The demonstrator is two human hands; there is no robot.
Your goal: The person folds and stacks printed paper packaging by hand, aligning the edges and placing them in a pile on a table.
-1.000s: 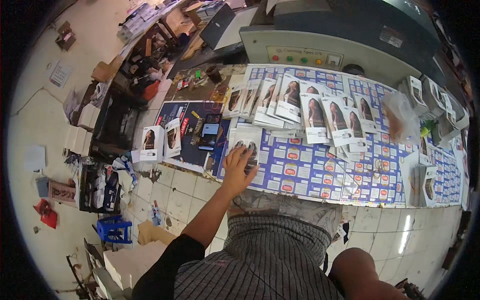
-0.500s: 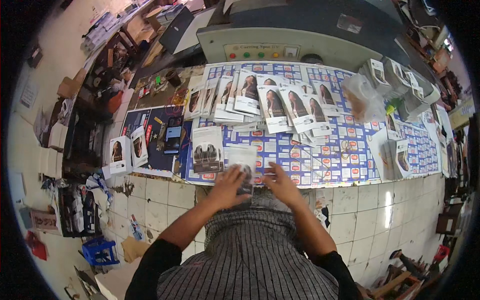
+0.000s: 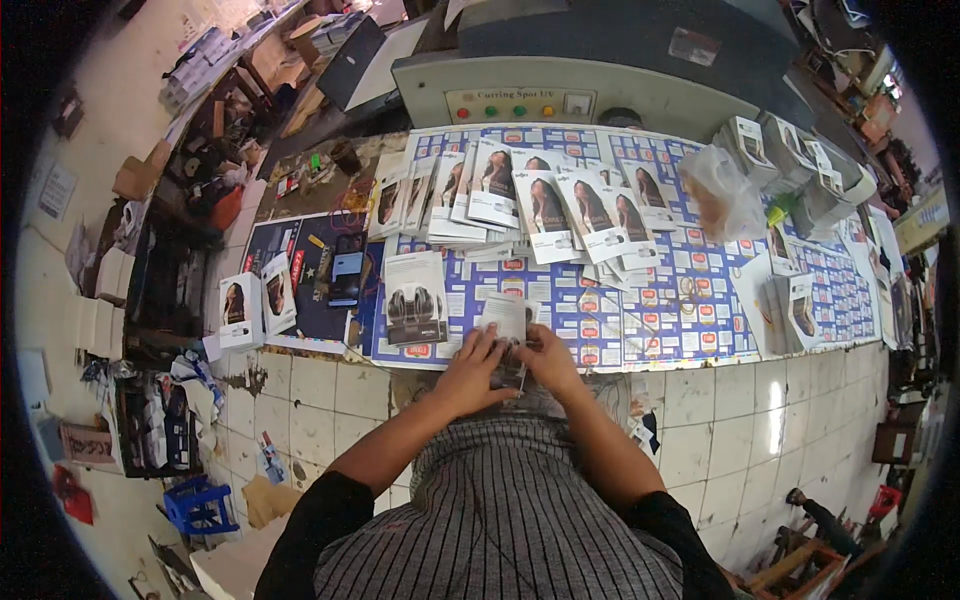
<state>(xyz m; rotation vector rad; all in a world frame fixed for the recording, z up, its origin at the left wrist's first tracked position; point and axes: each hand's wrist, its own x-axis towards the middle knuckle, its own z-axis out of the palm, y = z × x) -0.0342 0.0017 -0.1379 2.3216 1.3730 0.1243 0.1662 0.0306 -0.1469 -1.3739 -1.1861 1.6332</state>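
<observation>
At the table's front edge, a small white-and-dark printed carton (image 3: 505,312) lies between my two hands. My left hand (image 3: 472,373) rests on its left side, fingers stretched and somewhat apart. With fingers bent, my right hand (image 3: 549,362) grips the carton's right edge. Just left of them lies a stack of flat cartons (image 3: 415,295) printed with dark headphones. Farther back, several white cartons with a long-haired figure (image 3: 545,215) overlap in a spread pile. My fingers hide the carton's lower part.
A blue patterned sheet (image 3: 690,325) covers the table. Phones (image 3: 346,275) and two standing cartons (image 3: 236,310) are at left. A clear plastic bag (image 3: 720,195) and carton stacks (image 3: 800,150) sit at right. Behind stands a grey machine (image 3: 620,85) with coloured buttons.
The carton has shifted slightly right. My right hand has moved left and closed on its edge; my left hand has moved a little right with it.
</observation>
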